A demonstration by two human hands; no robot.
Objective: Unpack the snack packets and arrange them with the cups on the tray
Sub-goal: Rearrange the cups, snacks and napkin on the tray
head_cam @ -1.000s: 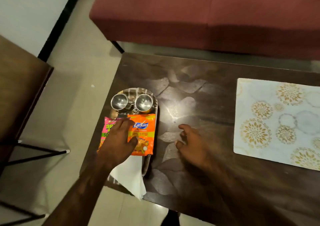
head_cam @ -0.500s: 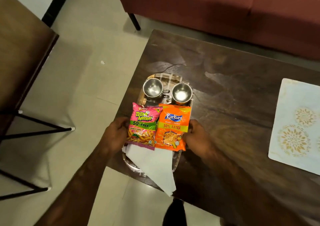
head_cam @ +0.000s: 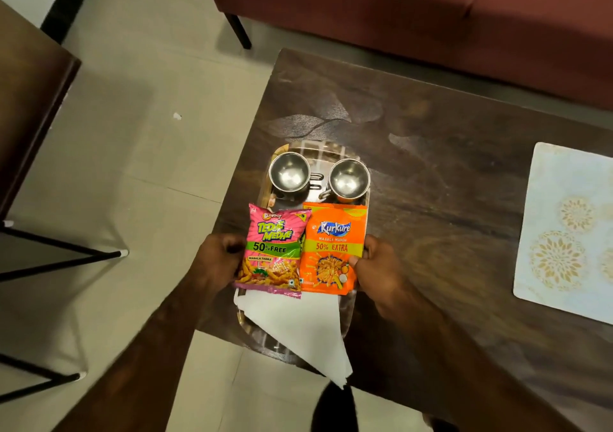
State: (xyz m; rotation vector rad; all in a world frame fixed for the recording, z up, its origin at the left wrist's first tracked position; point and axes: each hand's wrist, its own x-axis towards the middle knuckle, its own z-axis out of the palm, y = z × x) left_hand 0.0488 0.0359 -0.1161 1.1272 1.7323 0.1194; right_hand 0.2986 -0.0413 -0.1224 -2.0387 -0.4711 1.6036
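I see the steel tray (head_cam: 360,302) on the bench (head_cam: 447,173). My left hand (head_cam: 220,259) and right hand (head_cam: 378,266) clamp its two sides. On it lie the pink Tedhe Medhe packet (head_cam: 273,252), orange Kurkure packet (head_cam: 333,249), two steel cups (head_cam: 290,174) behind, white napkin (head_cam: 305,329) in front.

A dark wooden table (head_cam: 447,173) with a leaf-like pattern carries a steel tray (head_cam: 350,312) at its near left corner, which seems to reach right to the table's edge, and a pale floral placemat (head_cam: 564,229) well apart on the right.
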